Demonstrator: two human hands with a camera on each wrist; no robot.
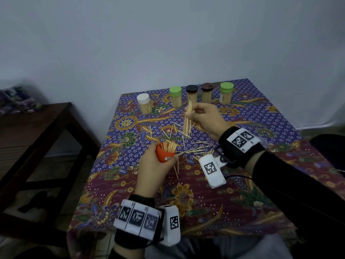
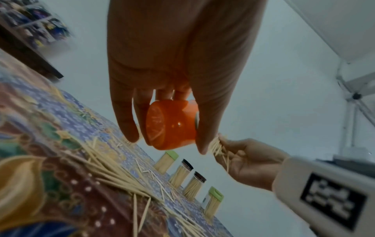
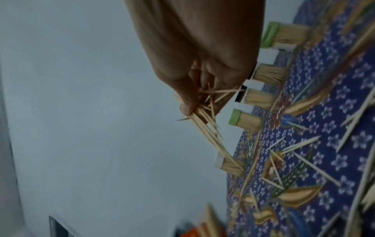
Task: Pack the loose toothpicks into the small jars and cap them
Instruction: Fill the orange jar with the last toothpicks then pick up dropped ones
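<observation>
From the head view, the left hand (image 1: 155, 171) grips an orange jar (image 1: 165, 153) of toothpicks above the desk (image 1: 261, 193); the right hand (image 1: 203, 121) pinches a bundle (image 1: 187, 121). The left wrist view shows fingers (image 2: 123, 115) curled round the jar. The right wrist view shows loose toothpicks (image 3: 300, 144) scattered on the desk.

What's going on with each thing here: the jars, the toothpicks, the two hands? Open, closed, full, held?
Small orange plastic jar: uncapped, partly filled, held off the cloth.
Left hand: grips the orange jar.
Right hand: pinches a bundle.
Bundle of wooden toothpicks: held upright, splayed.
Loose toothpicks: scattered on the patterned tablecloth.
Five clear jars at the back: full, capped, upright.
</observation>
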